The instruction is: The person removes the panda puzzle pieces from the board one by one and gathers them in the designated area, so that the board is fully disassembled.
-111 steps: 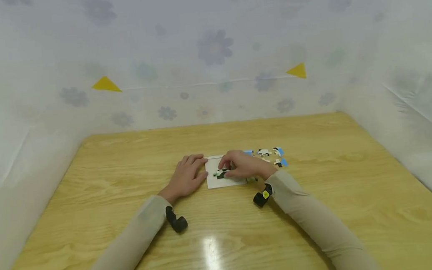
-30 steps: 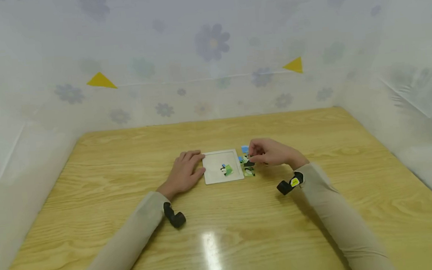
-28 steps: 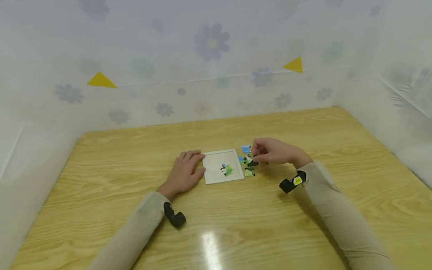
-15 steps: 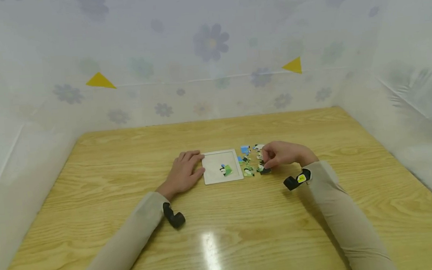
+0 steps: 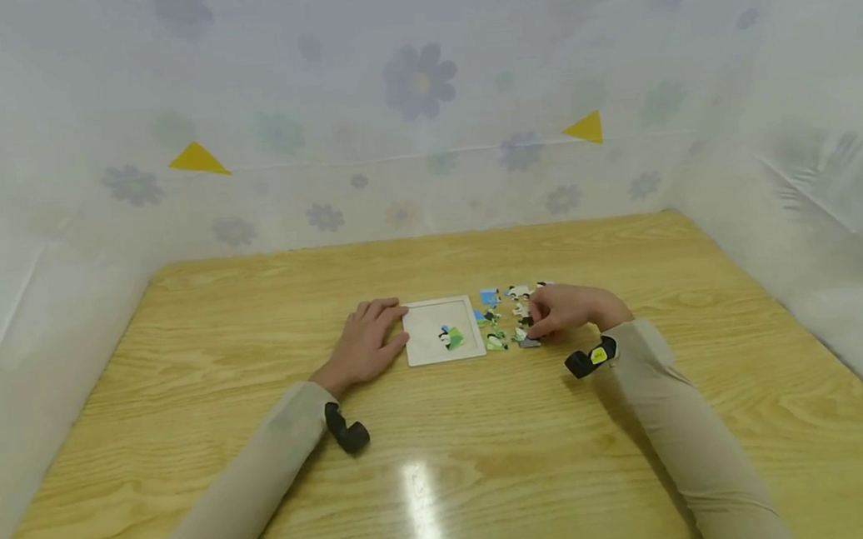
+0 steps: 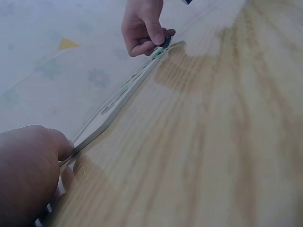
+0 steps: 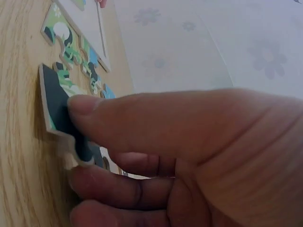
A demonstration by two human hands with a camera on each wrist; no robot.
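My left hand (image 5: pixel 363 347) rests on the table with its fingertips and thumb against the left edge of a white puzzle tray (image 5: pixel 424 324). A green, white and black jigsaw piece (image 5: pixel 453 338) lies in the tray's lower middle. To the right of the tray, my right hand (image 5: pixel 571 307) pinches a dark jigsaw piece (image 7: pixel 59 106) between thumb and fingers. In the right wrist view that piece is tilted, one edge close to the tabletop. Its far side is hidden by the fingers.
Several loose panda jigsaw pieces (image 5: pixel 489 296) lie in rows between the tray and my right hand; some are partly covered by it. The wooden table (image 5: pixel 306 512) ends at a flowered white curtain (image 5: pixel 422 82) behind, with curtains on both sides.
My right hand has moved from over the tray to the loose pieces on the right, then further right to the dark piece, which it now tilts. My left hand stays at the tray.
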